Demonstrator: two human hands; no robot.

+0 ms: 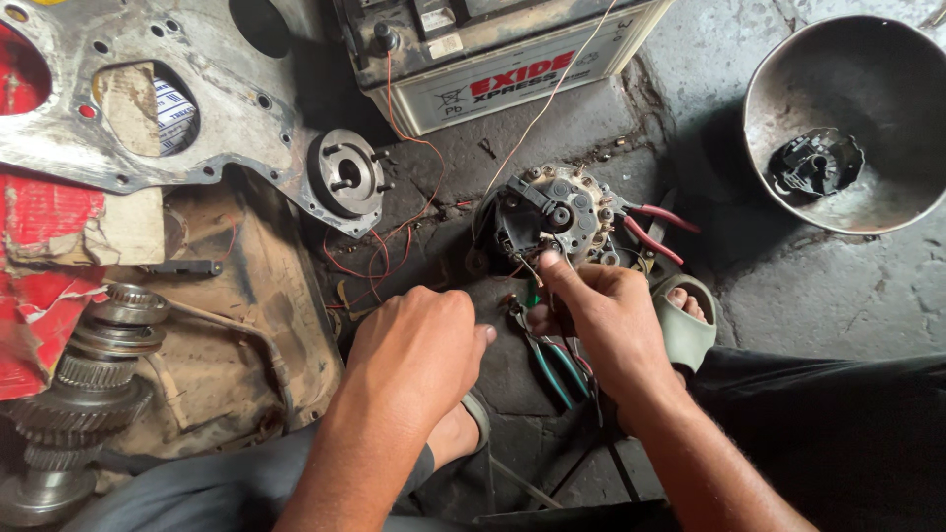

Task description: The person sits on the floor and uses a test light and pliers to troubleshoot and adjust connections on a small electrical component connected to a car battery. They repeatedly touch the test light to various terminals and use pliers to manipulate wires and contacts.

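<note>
I'm pinching a thin wire [529,266] in my right hand [601,310] just below the alternator [552,219]; my left hand [414,350] is resting fisted, empty, nearby.

Left hand [419,350] loosely curled, knuckles up, right hand [601,310] forward, fingertips pinched together, both forearms bare

The right hand [606,315] hides what its fingertips pinch at the alternator [552,219] — the battery [493,49] is cut off above.
</note>
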